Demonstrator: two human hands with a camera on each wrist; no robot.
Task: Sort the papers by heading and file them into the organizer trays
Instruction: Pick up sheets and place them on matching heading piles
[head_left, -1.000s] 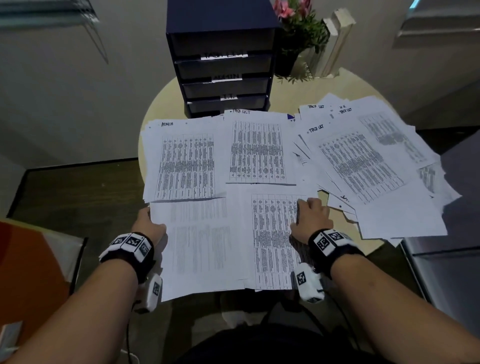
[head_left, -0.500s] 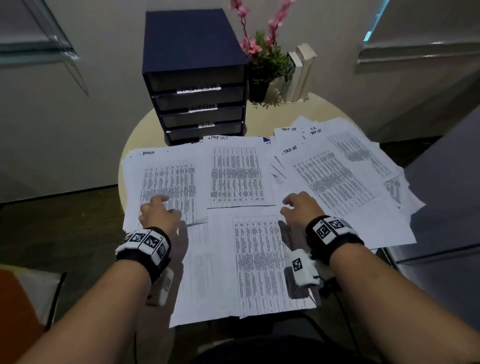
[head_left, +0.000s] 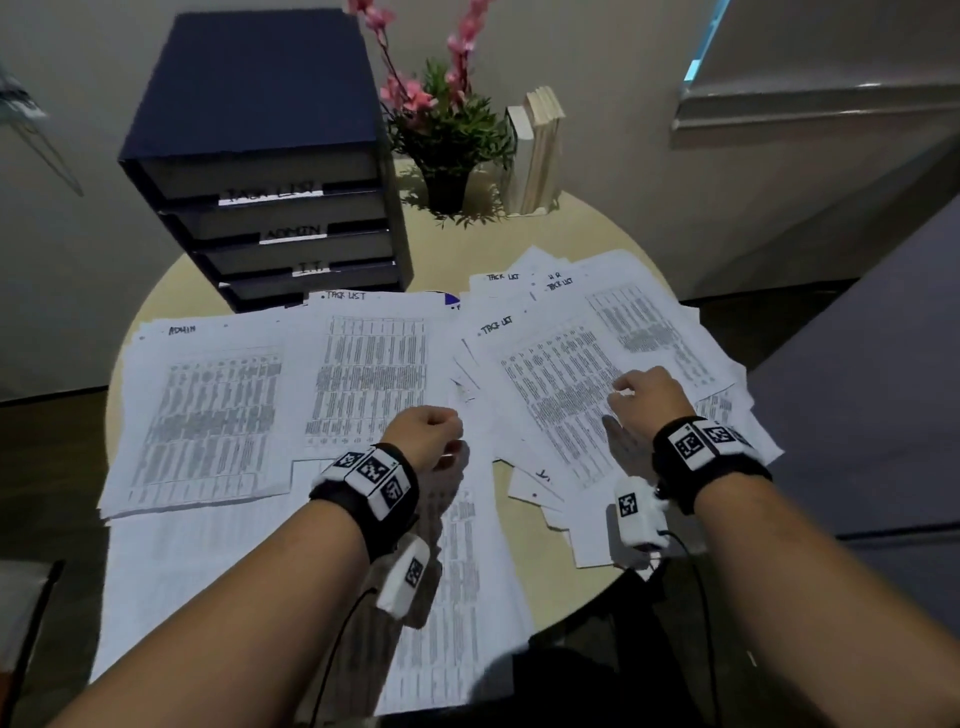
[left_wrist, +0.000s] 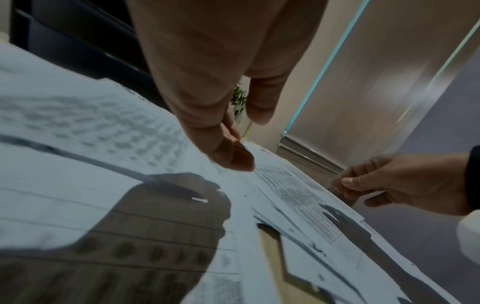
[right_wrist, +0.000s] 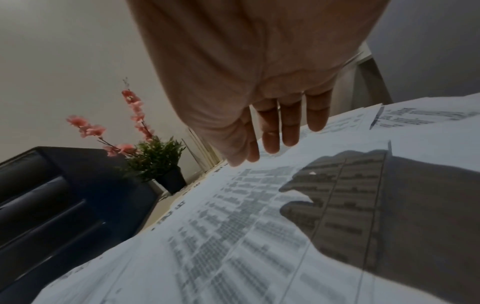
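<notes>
Printed sheets cover the round table (head_left: 587, 223). An ADMIN sheet (head_left: 208, 415) lies at the left, a TASK LIST sheet (head_left: 369, 374) in the middle, and a loose pile (head_left: 670, 332) at the right, topped by another TASK LIST sheet (head_left: 550, 384). Two more sheets (head_left: 260, 571) lie at the near edge. My left hand (head_left: 428, 431) (left_wrist: 246, 139) hovers over the middle with loosely curled fingers and holds nothing. My right hand (head_left: 641, 395) (right_wrist: 272, 139) hangs just above the pile's top sheet, fingers reaching down, empty. The dark blue organizer (head_left: 249, 104) stands behind, its trays labelled TASK LIST, ADMIN and I.T.
A potted plant with pink flowers (head_left: 441, 130) and upright books (head_left: 540, 150) stand at the back of the table, right of the organizer. A grey cabinet (head_left: 857, 389) flanks the table on the right. Some sheets overhang the near edge.
Both hands moved right and away from me. The left left the ADMIN sheet for the middle; the right went from the near sheet to the right-hand pile.
</notes>
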